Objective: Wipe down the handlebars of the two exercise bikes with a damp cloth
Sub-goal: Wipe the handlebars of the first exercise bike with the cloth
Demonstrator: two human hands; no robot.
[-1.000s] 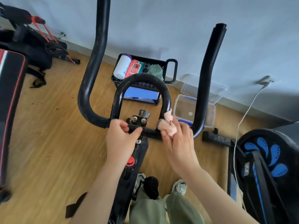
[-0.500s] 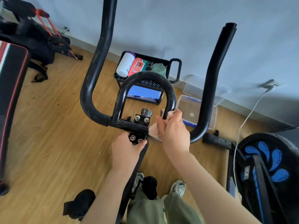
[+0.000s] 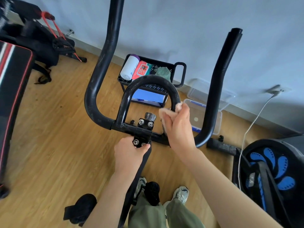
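From the head view, your right hand [image 3: 178, 127] has its fingers clamped on the cloth [image 3: 166, 112] against the loop [image 3: 151, 83] at its 4 o'clock, left hand [image 3: 130, 155] gripping the clamp [image 3: 142, 134]: wrap the cloth round the tube and slide steadily.

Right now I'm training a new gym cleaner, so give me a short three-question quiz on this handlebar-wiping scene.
1. True or false: the right hand presses the pink cloth on the inner loop bar.
2. What does the left hand grip? A) the left upright grip B) the bolted stem clamp C) the cart handle
3. Fill in: the clear plastic tub sits on the ____, beyond the handlebars.

Key: 1 true; 2 B; 3 floor.
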